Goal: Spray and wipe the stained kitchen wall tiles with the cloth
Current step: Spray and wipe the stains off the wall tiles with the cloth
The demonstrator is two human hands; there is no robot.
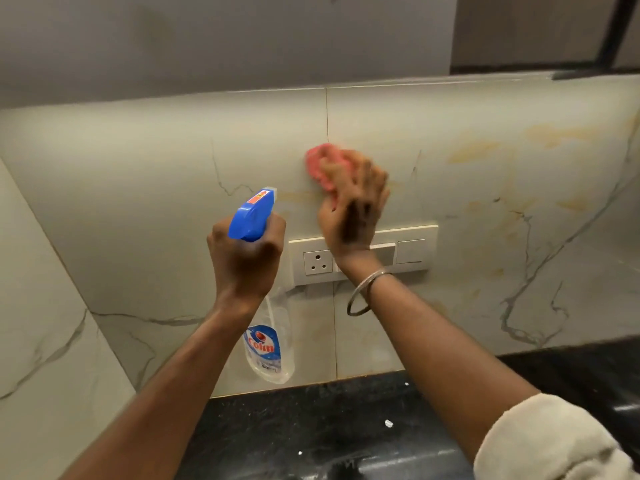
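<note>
The right hand (353, 209) presses a pink cloth (317, 159) flat against the wall tiles (485, 188), just above a white switch plate (412, 251). Its fingers lie spread over the cloth rather than bunched round it, though the hand is blurred and finer detail cannot be made out. The blur suggests a wiping stroke, so the wiping step appears to be in hand. The right arm reaches up and forward with the wrist bent back, a thin metal bangle (363, 296) loose around the wrist and a pale rolled sleeve (554, 441) at the elbow.

The left hand (247, 261) is curled round the neck of a spray bottle (266, 344), held upright just left of the switch plate, its blue head aimed at the wall beside the cloth. The left arm is raised alongside, wrist straight.

Yellowish stains (471, 150) streak the tiles to the right of the cloth, well apart from it. The next move likely calls for carrying the cloth rightward to those marks, with a fresh spray first, kept off the socket. A dark countertop (311, 427) runs below.
</note>
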